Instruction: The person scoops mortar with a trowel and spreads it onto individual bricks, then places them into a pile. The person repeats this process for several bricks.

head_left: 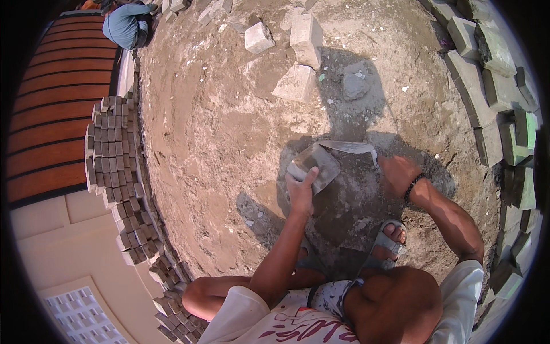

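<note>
My left hand is closed around a grey concrete paving block, thumb on its upper face, holding it tilted over the dirt. My right hand, with a dark beaded bracelet at the wrist, grips a trowel by its handle, which is mostly hidden in the fist. The trowel's pale metal blade points left, and its tip meets or overlaps the block's far edge. My shadow falls on the ground around both hands.
Loose concrete blocks and a grey lump lie ahead. Stacked blocks line the right side. Small bricks are piled along the left, beside an orange slatted gate. Another person crouches far left. My sandalled foot is near.
</note>
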The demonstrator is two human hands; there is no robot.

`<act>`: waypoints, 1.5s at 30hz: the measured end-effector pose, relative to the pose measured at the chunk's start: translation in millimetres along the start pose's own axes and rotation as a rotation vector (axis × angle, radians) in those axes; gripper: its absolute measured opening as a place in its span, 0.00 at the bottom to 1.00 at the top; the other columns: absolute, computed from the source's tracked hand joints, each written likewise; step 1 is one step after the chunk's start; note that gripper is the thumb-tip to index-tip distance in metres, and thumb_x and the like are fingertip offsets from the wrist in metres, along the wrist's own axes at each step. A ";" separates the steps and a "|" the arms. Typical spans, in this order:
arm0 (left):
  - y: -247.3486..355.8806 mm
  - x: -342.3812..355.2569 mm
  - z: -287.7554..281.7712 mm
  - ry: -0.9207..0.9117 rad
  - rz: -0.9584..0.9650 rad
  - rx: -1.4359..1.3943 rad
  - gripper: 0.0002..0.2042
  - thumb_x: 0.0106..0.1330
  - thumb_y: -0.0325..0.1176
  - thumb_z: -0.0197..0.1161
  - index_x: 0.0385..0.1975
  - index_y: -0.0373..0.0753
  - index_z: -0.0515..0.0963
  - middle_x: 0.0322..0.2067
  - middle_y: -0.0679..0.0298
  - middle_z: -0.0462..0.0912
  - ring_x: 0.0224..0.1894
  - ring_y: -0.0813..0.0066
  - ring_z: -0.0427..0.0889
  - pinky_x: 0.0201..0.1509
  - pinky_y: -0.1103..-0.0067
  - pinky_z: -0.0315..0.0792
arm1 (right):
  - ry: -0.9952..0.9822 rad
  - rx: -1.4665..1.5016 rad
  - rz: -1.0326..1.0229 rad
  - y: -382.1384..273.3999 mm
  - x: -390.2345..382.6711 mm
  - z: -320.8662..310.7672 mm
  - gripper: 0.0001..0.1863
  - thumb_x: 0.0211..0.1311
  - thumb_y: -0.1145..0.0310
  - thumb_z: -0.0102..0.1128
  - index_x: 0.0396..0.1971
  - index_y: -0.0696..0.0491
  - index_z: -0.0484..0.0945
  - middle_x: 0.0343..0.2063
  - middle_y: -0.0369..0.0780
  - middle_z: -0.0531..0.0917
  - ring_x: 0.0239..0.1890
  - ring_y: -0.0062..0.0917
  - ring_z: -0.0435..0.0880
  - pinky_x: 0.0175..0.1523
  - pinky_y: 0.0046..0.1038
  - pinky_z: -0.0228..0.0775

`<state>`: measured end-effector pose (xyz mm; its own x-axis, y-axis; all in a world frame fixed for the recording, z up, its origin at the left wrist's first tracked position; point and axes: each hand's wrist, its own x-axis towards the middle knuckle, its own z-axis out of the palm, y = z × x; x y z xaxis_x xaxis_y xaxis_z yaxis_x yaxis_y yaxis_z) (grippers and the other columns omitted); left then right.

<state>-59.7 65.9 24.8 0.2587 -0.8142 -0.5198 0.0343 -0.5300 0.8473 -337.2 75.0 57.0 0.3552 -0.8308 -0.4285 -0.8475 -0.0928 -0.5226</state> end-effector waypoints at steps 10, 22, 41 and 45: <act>-0.2 37.6 -27.4 -0.035 0.169 0.438 0.21 0.72 0.47 0.56 0.54 0.36 0.70 0.46 0.61 0.77 0.48 0.70 0.75 0.57 0.74 0.68 | 0.001 0.450 0.043 -28.1 -39.5 46.4 0.19 0.55 0.63 0.59 0.41 0.59 0.70 0.25 0.54 0.81 0.33 0.53 0.82 0.42 0.49 0.74; 17.7 34.7 -20.3 -0.117 -0.155 -0.226 0.22 0.75 0.45 0.48 0.57 0.32 0.69 0.53 0.53 0.76 0.54 0.59 0.76 0.61 0.65 0.69 | -0.055 0.385 0.031 -62.6 -64.1 93.6 0.18 0.56 0.63 0.58 0.40 0.60 0.69 0.29 0.55 0.83 0.35 0.51 0.83 0.42 0.49 0.75; 23.4 32.9 -11.3 -0.097 -0.102 -0.155 0.22 0.78 0.45 0.44 0.58 0.33 0.71 0.51 0.54 0.77 0.51 0.63 0.78 0.58 0.68 0.74 | 0.184 0.868 -0.062 -82.5 -32.9 55.3 0.22 0.59 0.60 0.58 0.46 0.61 0.70 0.26 0.55 0.82 0.33 0.56 0.81 0.40 0.49 0.72; 21.0 30.4 -8.0 -0.117 -0.157 -0.191 0.22 0.79 0.43 0.39 0.61 0.33 0.68 0.52 0.52 0.77 0.53 0.61 0.77 0.60 0.68 0.73 | 0.044 0.781 -0.026 -61.9 -16.0 104.3 0.23 0.59 0.60 0.58 0.47 0.62 0.69 0.28 0.56 0.82 0.34 0.56 0.81 0.41 0.50 0.72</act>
<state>-43.4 32.0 27.7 0.1228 -0.7532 -0.6462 0.2499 -0.6067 0.7546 -249.3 151.3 19.3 0.3413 -0.8560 -0.3883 -0.3109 0.2871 -0.9061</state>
